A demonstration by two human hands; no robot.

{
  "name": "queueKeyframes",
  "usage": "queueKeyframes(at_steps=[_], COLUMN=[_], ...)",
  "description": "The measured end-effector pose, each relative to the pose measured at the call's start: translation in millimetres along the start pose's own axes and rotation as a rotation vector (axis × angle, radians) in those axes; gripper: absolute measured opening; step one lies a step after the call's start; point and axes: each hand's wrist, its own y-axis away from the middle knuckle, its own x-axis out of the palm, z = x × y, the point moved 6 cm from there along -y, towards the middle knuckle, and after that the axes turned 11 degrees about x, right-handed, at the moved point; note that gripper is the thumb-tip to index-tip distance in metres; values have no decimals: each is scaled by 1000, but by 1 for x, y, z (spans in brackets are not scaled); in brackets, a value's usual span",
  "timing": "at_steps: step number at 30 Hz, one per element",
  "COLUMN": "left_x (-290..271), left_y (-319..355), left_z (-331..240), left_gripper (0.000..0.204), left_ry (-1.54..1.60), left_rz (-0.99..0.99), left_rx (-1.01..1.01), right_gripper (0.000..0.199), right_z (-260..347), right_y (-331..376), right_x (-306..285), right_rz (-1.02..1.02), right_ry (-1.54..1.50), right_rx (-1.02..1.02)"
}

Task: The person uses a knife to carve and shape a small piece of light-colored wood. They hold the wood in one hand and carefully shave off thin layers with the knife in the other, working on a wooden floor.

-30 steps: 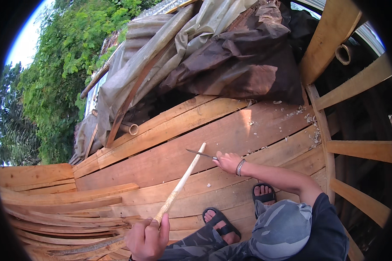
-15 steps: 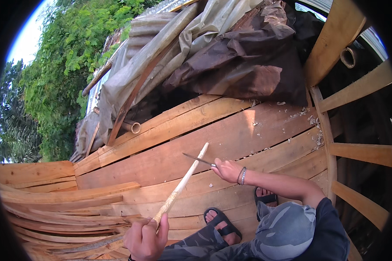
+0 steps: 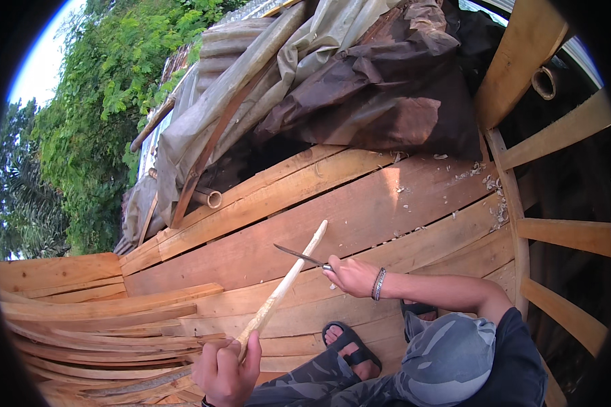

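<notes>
My left hand (image 3: 227, 372) is closed around the lower end of a long pale wooden stick (image 3: 284, 288), which slants up and away to a narrowed tip. In my right hand (image 3: 353, 277) is the handle of a knife (image 3: 299, 255), its thin dark blade pointing left. The blade crosses the stick at about its upper third; whether the edge bites into the wood I cannot tell. A bracelet circles my right wrist. Below the right forearm are my knee in patterned trousers and my sandalled feet (image 3: 352, 349) on the planks.
Plank flooring (image 3: 251, 251) with narrow gaps runs beneath me, and wood shavings (image 3: 499, 203) lie at its right. Long wooden strips (image 3: 108, 332) are stacked at lower left. Crumpled tarps (image 3: 387, 102) hang at the far side. Upright timbers (image 3: 567, 237) line the right edge.
My right hand has drawn the knife nearer along the stick, down from close to its tip. The left hand keeps its grip and the stick has hardly moved.
</notes>
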Motion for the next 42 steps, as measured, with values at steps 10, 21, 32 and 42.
queueKeyframes(at_steps=[10,21,32,42], left_x=[-1,-3,0,2], left_y=[-2,-11,-14,-4], left_z=[-15,-21,-1,10], left_gripper=[32,30,32,32], left_ry=[70,66,13,36], left_rz=[18,-7,-10,9], left_rx=[222,287,-24,-195], right_gripper=[39,38,37,38], right_z=[-7,-49,-24,19], right_y=[9,-11,-19,4], right_x=[2,10,11,2], right_rz=[-33,-88,-95,-2], right_ry=[-13,3,-14,-12], right_rx=[-58,104,45,-47])
